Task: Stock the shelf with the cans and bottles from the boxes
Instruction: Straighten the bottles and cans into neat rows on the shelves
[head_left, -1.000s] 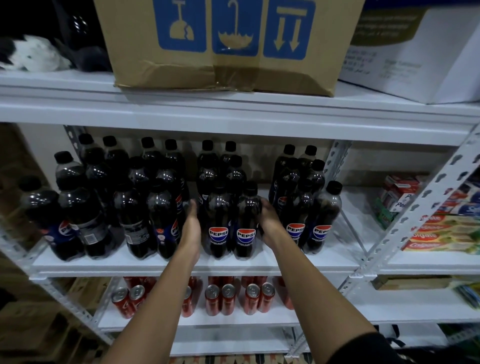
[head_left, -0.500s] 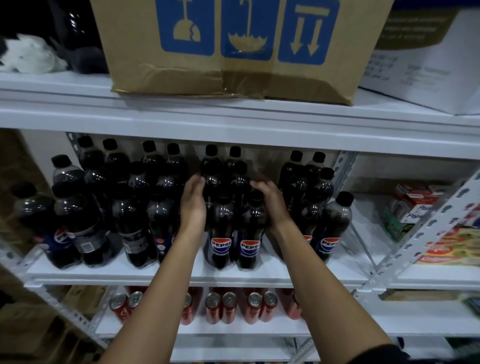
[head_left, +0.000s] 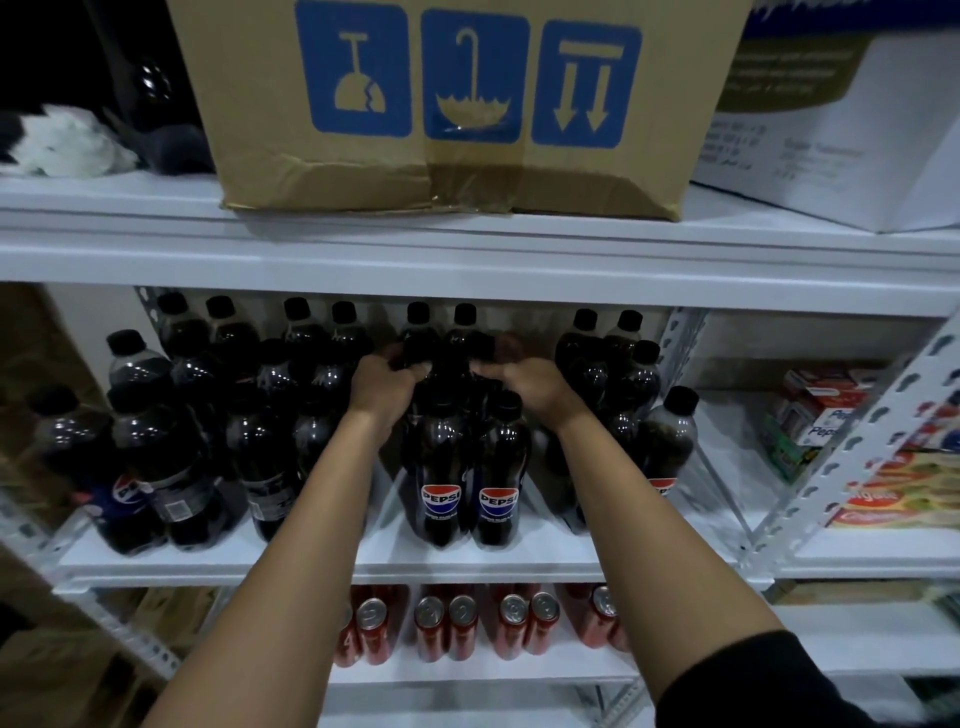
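Note:
Dark Pepsi bottles fill the middle white shelf (head_left: 332, 564) in rows. A wrapped middle pack of Pepsi bottles (head_left: 470, 467) stands at the shelf front, two blue labels facing me. My left hand (head_left: 387, 382) grips the top of a bottle on the pack's left side, fingers curled over the cap. My right hand (head_left: 522, 376) grips a bottle top on the pack's right side. More bottles stand left (head_left: 171, 462) and right (head_left: 649, 415) of the pack. Red cans (head_left: 483, 623) line the shelf below.
A brown cardboard box (head_left: 467, 130) with blue handling symbols sits on the top shelf, a white box (head_left: 852, 130) to its right. Toothpaste cartons (head_left: 841, 441) fill the neighbouring bay. A perforated metal upright (head_left: 852, 447) slants at the right.
Both hands rose from the sides of the middle pack to the bottle tops and curled over them. The view moved closer to the shelf.

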